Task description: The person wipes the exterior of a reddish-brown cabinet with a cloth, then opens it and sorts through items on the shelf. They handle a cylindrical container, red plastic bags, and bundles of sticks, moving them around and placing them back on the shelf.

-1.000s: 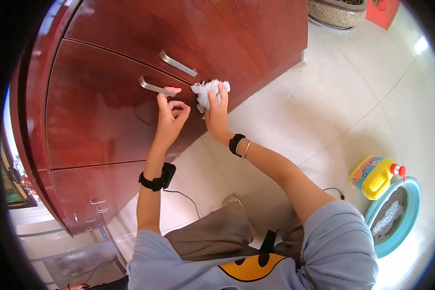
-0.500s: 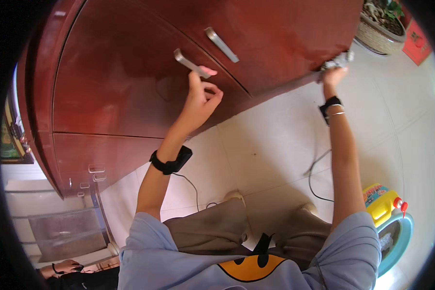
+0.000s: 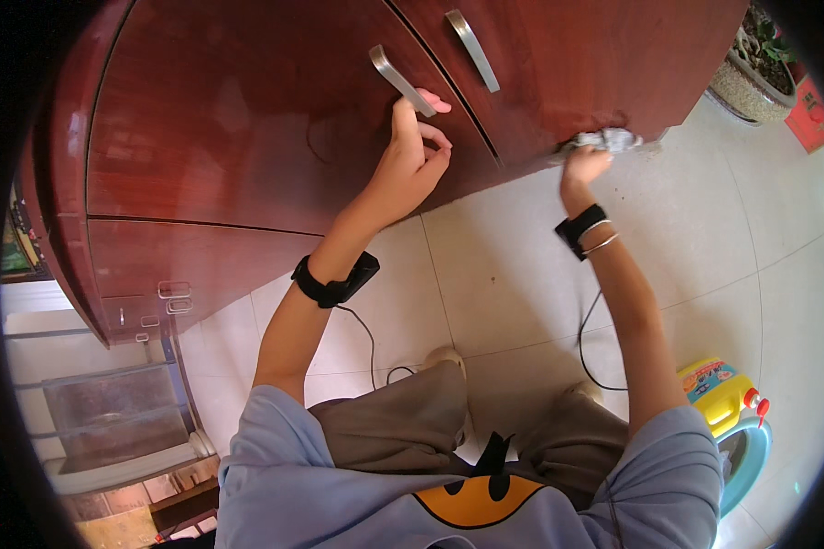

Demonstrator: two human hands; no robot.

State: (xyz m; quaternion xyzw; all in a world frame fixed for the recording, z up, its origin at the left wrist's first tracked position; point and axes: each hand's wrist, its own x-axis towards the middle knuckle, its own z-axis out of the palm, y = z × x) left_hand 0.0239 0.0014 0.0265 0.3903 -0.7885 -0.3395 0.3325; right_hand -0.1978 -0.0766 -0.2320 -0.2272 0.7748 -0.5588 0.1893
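Note:
A glossy dark red wooden cabinet point(image 3: 220, 128) stands in front of me, with two metal bar handles on its doors. Fingers of my left hand point(image 3: 406, 172) are hooked round the lower end of the left door handle point(image 3: 397, 79). To the right of it, the second handle point(image 3: 473, 51) is untouched. My right hand point(image 3: 584, 167) is closed on a crumpled grey-white cloth point(image 3: 609, 140), which lies against the bottom edge of the right door. That cloth is slightly blurred, and my palm hides part of it.
A potted plant point(image 3: 751, 87) stands on the tiled floor point(image 3: 522, 265) at the far right, beside a red paper item point(image 3: 810, 114). Near my right elbow are a yellow jug point(image 3: 716, 393) and a light-blue basin point(image 3: 751, 467). Black cables point(image 3: 584, 343) hang from both wristbands.
My right hand has slid the cloth leftward along the cabinet's bottom edge. The left hand still grips its handle. The view has shifted, and another person's hand at lower left is out of sight.

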